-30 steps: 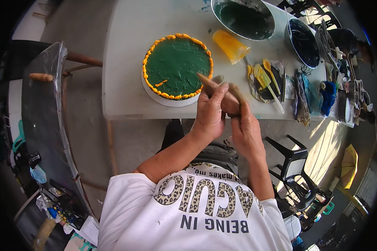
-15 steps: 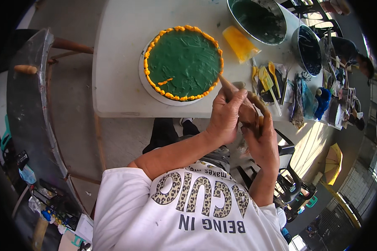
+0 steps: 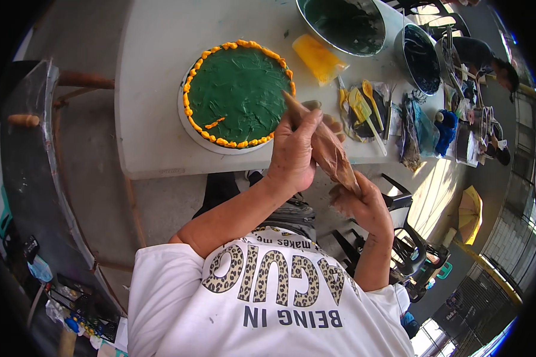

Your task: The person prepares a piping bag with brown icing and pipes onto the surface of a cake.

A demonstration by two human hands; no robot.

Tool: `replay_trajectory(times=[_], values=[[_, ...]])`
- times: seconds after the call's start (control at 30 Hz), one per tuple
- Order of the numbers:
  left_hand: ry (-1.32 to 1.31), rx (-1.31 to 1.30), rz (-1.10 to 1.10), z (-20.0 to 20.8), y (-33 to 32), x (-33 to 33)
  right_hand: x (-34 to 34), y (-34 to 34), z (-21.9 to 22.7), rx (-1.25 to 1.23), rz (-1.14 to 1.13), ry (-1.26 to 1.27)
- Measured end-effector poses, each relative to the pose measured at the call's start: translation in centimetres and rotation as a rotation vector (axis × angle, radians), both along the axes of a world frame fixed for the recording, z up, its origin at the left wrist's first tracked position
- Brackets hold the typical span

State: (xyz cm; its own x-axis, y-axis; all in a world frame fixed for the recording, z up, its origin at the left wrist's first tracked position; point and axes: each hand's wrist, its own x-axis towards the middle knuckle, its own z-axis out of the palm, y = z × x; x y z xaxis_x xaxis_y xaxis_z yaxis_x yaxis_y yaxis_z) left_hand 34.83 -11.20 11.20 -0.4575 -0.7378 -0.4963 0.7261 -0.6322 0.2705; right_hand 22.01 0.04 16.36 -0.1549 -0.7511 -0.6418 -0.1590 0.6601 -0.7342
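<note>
A round cake (image 3: 238, 89) with green icing sits on a white cake board (image 3: 190, 135) at the table's near side. Orange-yellow icing beads (image 3: 187, 110) run around its edge, and a short orange streak (image 3: 215, 122) lies on the top. My left hand (image 3: 293, 152) is wrapped round the middle of a brownish piping bag (image 3: 333, 157), whose narrow tip points at the cake's right edge. Farther down, my right hand (image 3: 366, 205) grips the bag's tail end, its fingers closed on it. Whether the tip touches the cake I cannot tell.
Beyond the cake stand a large bowl of green icing (image 3: 345, 27), a bowl of dark icing (image 3: 421, 59) and a yellow-filled clear container (image 3: 320, 59). Spatulas (image 3: 360, 106) and crumpled bags (image 3: 420, 128) lie at right. Another person (image 3: 479, 56) is at the far right; black chairs (image 3: 408, 247) stand near my right arm.
My right hand has moved down and away from my left, to the bag's tail, so more of the bag shows. The whole view has shifted slightly, moving the cake left in the picture.
</note>
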Motion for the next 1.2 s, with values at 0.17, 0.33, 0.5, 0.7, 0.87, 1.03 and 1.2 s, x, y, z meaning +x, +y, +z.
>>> replay_trajectory(times=[0.17, 0.33, 0.5, 0.7, 0.87, 1.03, 1.2], values=[[-0.031, 0.002, 0.000, 0.5, -0.2, -0.4, -0.3, 0.0, 0.0, -0.060, 0.107, 0.245], [-0.019, -0.015, -0.008, -0.2, -0.5, -0.6, -0.7, 0.0, 0.6, -0.014, 0.269, 0.392], [-0.003, 0.051, -0.044, -0.2, -0.5, -0.5, -0.8, 0.6, 0.3, 0.129, 0.022, -0.048], [0.043, 0.030, -0.022, -0.4, -0.7, 0.1, -0.8, 1.1, -0.4, -0.018, -0.122, -0.408], [0.100, 0.026, -0.017, 0.1, -0.7, 0.2, -0.5, 1.9, -1.7, -0.215, -0.138, -0.936], [0.165, 0.035, -0.020, 0.3, -0.6, 0.1, 1.2, 1.6, -2.0, -0.395, -0.208, -1.318], [0.172, -0.039, 0.037, 0.8, -0.6, 0.1, 1.0, 1.0, -2.5, -0.530, -0.006, -1.239]])
